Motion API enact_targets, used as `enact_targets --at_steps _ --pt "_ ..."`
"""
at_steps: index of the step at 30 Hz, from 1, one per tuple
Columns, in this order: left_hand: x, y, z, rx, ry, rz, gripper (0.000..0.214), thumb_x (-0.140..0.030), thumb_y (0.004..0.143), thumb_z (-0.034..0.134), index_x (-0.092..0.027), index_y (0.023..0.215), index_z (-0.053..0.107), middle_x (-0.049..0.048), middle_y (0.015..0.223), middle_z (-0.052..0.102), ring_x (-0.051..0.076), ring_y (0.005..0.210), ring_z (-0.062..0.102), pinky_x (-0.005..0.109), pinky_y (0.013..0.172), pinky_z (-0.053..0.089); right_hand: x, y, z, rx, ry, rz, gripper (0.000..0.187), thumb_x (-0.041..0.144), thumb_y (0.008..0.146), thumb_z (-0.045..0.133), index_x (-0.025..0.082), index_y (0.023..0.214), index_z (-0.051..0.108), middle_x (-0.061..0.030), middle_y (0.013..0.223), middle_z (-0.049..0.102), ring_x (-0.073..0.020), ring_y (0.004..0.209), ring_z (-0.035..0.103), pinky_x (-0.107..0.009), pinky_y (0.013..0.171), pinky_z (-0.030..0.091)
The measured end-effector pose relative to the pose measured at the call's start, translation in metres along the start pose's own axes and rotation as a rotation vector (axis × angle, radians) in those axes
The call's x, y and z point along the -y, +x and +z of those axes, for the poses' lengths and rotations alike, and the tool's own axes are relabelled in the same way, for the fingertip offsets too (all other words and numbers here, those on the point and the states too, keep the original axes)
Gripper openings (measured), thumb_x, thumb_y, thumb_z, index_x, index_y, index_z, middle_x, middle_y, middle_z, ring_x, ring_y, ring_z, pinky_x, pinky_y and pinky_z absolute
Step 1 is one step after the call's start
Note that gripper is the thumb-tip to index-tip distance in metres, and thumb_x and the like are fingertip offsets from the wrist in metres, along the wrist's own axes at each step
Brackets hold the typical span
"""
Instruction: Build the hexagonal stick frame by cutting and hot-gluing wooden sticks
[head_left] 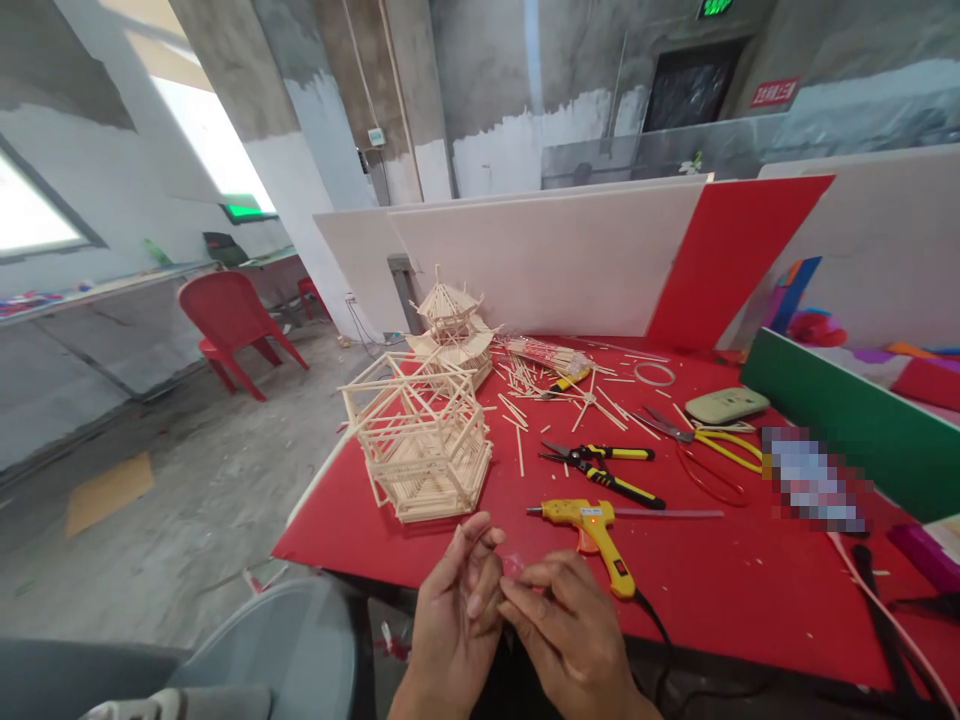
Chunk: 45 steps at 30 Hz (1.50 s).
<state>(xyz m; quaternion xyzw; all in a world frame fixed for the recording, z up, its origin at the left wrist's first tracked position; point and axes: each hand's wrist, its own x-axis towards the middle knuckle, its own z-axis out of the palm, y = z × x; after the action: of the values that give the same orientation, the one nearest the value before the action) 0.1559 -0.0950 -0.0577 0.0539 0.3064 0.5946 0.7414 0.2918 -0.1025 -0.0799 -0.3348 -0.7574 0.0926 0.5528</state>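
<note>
At the table's front edge, my left hand [465, 595] is turned partly palm up with its fingers curled. My right hand [566, 620] meets it, thumb and fingertips pinched together against the left fingers. Whatever the fingertips hold, if anything, is too small to make out. Just beyond my left hand stands an open frame of thin wooden sticks [424, 440] with a stick floor. A yellow glue gun [592, 525] lies right of my hands, its small light on and a clear glue stick in its back. Behind the frame stands a tiered stick pagoda model [450, 330].
Yellow-black pliers [600, 465], scissors [701, 437], loose sticks [517, 450], a bagged stick bundle [547, 355] and a pale green case [726, 404] lie on the red tabletop [690, 570]. A grey stool [277, 640] stands front left; a red chair [236, 315] stands farther back.
</note>
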Motion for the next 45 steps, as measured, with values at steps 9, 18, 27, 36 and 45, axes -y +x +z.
enact_targets --at_steps 9,18,27,36,45 --pt "-0.018 -0.007 -0.043 -0.293 0.389 0.374 0.046 -0.01 0.06 0.079 -0.019 0.103 0.066 -0.003 0.071 0.059 0.004 0.06 0.052 0.012 0.054 0.041 -0.025 0.027 -0.01 0.118 0.149 0.667 0.023 0.025 0.087 0.054 0.024 0.106 0.066 -0.0037 0.092 0.07 -0.0169 0.085 0.064 -0.03 0.077 0.05" --pt "-0.029 0.001 -0.05 -0.517 0.259 0.505 0.05 -0.004 0.07 0.063 -0.029 0.113 0.059 -0.001 0.141 0.051 0.013 0.132 0.044 0.017 0.088 0.045 -0.13 0.108 0.059 0.256 0.542 1.154 0.084 0.002 0.056 0.05 0.025 0.138 0.046 -0.0076 0.123 0.062 -0.0203 0.12 0.054 -0.029 0.087 0.047" --pt "-0.034 0.013 -0.056 -0.47 0.258 0.438 0.058 -0.01 0.071 0.064 -0.034 0.123 0.052 -0.0035 0.145 0.047 0.013 0.133 0.041 0.015 0.077 0.044 -0.148 0.122 0.097 0.374 0.707 1.23 0.077 0.0 0.048 0.047 0.022 0.121 0.056 0.0004 0.081 0.068 -0.0147 0.075 0.063 -0.024 0.063 0.049" --pt "-0.06 0.026 -0.068 -0.454 0.249 0.571 0.049 -0.005 0.064 0.065 -0.028 0.107 0.059 -0.0005 0.133 0.055 0.012 0.115 0.054 0.014 0.072 0.044 -0.118 0.103 0.095 0.313 0.773 1.324 0.081 0.002 0.045 0.042 0.023 0.122 0.054 0.0035 0.071 0.065 -0.0143 0.068 0.064 -0.026 0.067 0.052" --pt "-0.102 0.054 -0.081 -0.419 0.24 0.64 0.039 -0.003 0.06 0.06 -0.021 0.095 0.062 0.0022 0.108 0.064 0.012 0.09 0.061 0.02 0.071 0.048 -0.072 0.08 0.097 0.179 0.832 1.297 0.063 0.007 0.046 0.048 0.021 0.107 0.058 -0.002 0.088 0.069 -0.0172 0.085 0.067 -0.029 0.076 0.054"
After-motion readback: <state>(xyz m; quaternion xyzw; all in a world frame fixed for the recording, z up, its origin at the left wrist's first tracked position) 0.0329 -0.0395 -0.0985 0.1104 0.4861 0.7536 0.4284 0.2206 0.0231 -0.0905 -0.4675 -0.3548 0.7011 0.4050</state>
